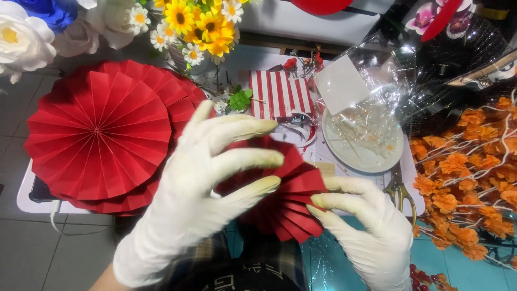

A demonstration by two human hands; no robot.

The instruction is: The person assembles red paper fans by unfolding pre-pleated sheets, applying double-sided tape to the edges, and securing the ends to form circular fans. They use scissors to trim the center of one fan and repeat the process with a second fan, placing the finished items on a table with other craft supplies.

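Both hands wear pale latex gloves. My left hand (pixel 204 183) has its fingers spread across the front of a folded red paper fan (pixel 291 194), pressing on its pleats. From the right side, my right hand (pixel 366 226) pinches the same fan's edge between thumb and fingers. The fan is partly spread and held above my lap, near the table's front edge. Part of it is hidden behind my left hand.
Finished round red paper fans (pixel 99 134) lie stacked at the left of the table. Behind are a red-and-white striped paper (pixel 280 94), a white plate (pixel 366 153), gold scissors (pixel 399 191), clear cellophane (pixel 409 70), yellow and white artificial flowers (pixel 199 27), and orange blossom branches (pixel 468 172) at right.
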